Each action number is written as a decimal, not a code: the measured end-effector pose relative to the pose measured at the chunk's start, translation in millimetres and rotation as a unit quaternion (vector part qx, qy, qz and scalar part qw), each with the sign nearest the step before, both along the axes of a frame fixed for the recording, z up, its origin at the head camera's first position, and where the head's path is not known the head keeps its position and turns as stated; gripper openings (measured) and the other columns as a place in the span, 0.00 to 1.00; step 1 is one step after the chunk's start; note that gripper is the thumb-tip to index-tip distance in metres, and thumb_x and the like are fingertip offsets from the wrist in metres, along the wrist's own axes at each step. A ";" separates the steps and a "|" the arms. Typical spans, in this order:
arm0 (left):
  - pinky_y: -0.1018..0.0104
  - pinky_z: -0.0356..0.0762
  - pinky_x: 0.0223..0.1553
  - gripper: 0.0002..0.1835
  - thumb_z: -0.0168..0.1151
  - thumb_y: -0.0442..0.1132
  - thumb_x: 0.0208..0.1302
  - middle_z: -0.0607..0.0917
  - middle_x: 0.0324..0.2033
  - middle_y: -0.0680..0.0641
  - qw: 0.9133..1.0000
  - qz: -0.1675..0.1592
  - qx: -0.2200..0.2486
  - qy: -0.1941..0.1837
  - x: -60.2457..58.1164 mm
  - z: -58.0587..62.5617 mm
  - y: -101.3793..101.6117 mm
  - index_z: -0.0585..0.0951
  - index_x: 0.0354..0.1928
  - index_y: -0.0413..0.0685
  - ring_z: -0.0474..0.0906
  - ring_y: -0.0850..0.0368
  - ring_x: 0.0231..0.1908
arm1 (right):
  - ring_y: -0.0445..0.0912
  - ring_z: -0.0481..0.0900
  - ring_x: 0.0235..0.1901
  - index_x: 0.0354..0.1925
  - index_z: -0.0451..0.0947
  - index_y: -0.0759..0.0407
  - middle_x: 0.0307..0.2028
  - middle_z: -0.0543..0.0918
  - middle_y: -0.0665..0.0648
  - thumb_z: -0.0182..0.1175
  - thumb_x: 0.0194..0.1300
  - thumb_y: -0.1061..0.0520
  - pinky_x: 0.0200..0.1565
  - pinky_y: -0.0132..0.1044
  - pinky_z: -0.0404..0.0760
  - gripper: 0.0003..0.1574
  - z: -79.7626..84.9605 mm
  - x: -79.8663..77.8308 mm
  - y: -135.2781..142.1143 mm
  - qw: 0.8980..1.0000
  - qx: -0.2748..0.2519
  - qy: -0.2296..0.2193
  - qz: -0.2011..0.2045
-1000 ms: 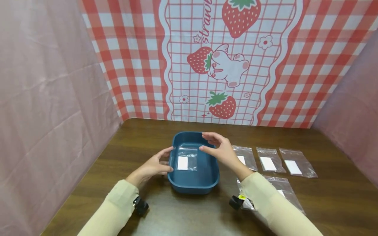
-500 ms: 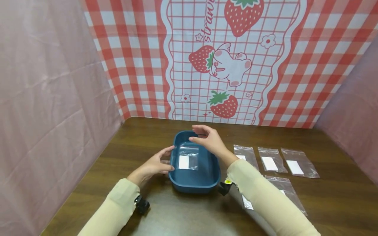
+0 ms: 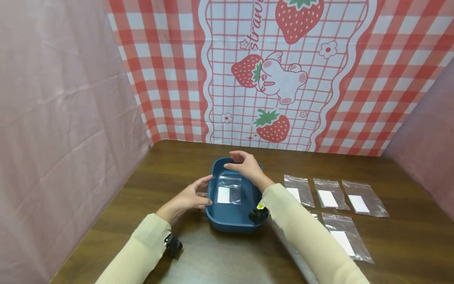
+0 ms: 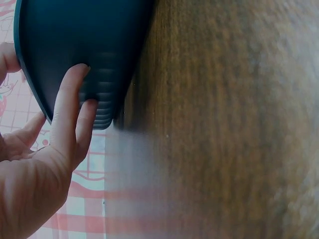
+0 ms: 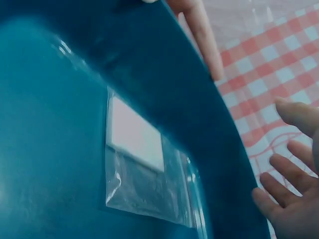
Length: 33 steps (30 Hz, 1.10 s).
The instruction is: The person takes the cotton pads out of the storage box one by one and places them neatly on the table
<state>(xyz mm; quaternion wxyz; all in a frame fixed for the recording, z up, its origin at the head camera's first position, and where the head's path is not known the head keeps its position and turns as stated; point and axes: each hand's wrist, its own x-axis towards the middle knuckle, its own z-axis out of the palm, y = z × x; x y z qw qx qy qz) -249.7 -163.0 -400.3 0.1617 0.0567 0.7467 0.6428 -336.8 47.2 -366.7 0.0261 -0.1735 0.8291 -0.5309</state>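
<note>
A dark blue plastic bin (image 3: 232, 227) stands on the table; inside it lies a small clear zip bag (image 3: 235, 194) holding a white rectangular piece (image 5: 134, 134). My left hand (image 3: 188, 197) is at the bin's left side, thumb and forefinger tips at the rim. In the left wrist view, extended fingers (image 4: 65, 114) touch the ribbed outer wall. Over the bin's far right part hovers my right hand (image 3: 247, 167), fingers loosely bent and holding nothing. The right wrist view shows its fingers spread apart beside the bin's rim.
On the right of the wooden table (image 3: 170, 157) lie several more zip bags, such as a back-row bag (image 3: 333, 195) and a front one (image 3: 349, 240). My right sleeve (image 3: 301, 225) partly covers another bag. A red checked cloth (image 3: 166, 94) hangs behind.
My right hand has moved left over the bin, with its forearm swinging in after it. The left hand keeps its place at the bin's side. The view has shifted slightly.
</note>
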 end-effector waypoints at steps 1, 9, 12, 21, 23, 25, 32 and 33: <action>0.55 0.79 0.38 0.44 0.64 0.25 0.50 0.63 0.61 0.37 1.000 0.000 0.000 0.001 -0.1 0.0 0.3 0.59 0.70 0.53 0.70 0.38 0.54 | 0.55 0.70 0.55 0.58 0.72 0.60 0.54 0.75 0.62 0.69 0.53 0.53 0.55 0.48 0.69 0.35 -2.1 -1.6 -0.3 1.000 0.019 0.002 0.006; 0.55 0.79 0.40 0.44 0.64 0.25 0.51 0.61 0.63 0.37 1.000 -0.006 0.003 -0.002 -1.6 -0.1 1.0 0.59 0.70 0.54 0.69 0.39 0.55 | 0.55 0.66 0.60 0.63 0.65 0.62 0.60 0.70 0.62 0.69 0.53 0.50 0.59 0.48 0.64 0.43 -14.8 -4.6 0.8 0.979 0.178 0.002 0.098; 0.55 0.79 0.39 0.44 0.63 0.24 0.51 0.60 0.63 0.36 1.000 -0.010 0.011 0.000 -1.3 -0.7 0.5 0.58 0.70 0.53 0.69 0.38 0.54 | 0.54 0.63 0.62 0.65 0.63 0.61 0.62 0.68 0.62 0.70 0.51 0.50 0.60 0.48 0.62 0.47 -16.4 -3.7 -0.2 0.963 0.228 -0.015 0.143; 0.56 0.79 0.39 0.44 0.63 0.24 0.50 0.61 0.63 0.36 1.000 -0.010 0.011 0.003 -1.3 -2.3 -0.8 0.59 0.70 0.52 0.69 0.39 0.54 | 0.53 0.58 0.64 0.68 0.60 0.54 0.66 0.61 0.60 0.74 0.45 0.50 0.62 0.52 0.56 0.55 -17.6 0.1 -2.0 0.915 0.328 -0.080 0.222; 0.56 0.79 0.39 0.44 0.64 0.24 0.50 0.61 0.63 0.36 1.000 -0.008 0.007 0.003 -1.0 -1.9 -0.8 0.59 0.70 0.53 0.69 0.39 0.54 | 0.54 0.56 0.65 0.68 0.60 0.48 0.67 0.59 0.58 0.75 0.44 0.50 0.62 0.55 0.54 0.55 -16.4 1.5 -1.4 0.902 0.355 -0.096 0.229; 0.56 0.79 0.38 0.44 0.64 0.24 0.50 0.61 0.63 0.37 1.000 -0.005 0.004 0.002 -0.6 -1.0 -0.6 0.60 0.70 0.54 0.69 0.39 0.54 | 0.54 0.55 0.65 0.68 0.60 0.44 0.68 0.58 0.57 0.75 0.43 0.51 0.62 0.57 0.53 0.55 -14.9 2.8 -1.0 0.892 0.376 -0.100 0.231; 0.56 0.79 0.39 0.44 0.64 0.24 0.50 0.60 0.63 0.37 1.000 -0.001 0.001 -0.004 -0.2 1.0 -1.0 0.59 0.70 0.53 0.69 0.39 0.55 | 0.52 0.60 0.62 0.64 0.67 0.42 0.66 0.62 0.56 0.73 0.48 0.54 0.60 0.57 0.56 0.45 -11.3 4.1 -1.6 0.883 0.398 -0.066 0.239; 0.56 0.79 0.39 0.44 0.64 0.24 0.50 0.60 0.63 0.37 1.000 -0.001 0.001 -0.005 -0.4 1.1 -1.1 0.59 0.70 0.53 0.69 0.39 0.55 | 0.52 0.61 0.61 0.63 0.68 0.42 0.65 0.64 0.55 0.72 0.49 0.55 0.60 0.57 0.57 0.43 -11.1 4.0 -1.7 0.884 0.398 -0.063 0.237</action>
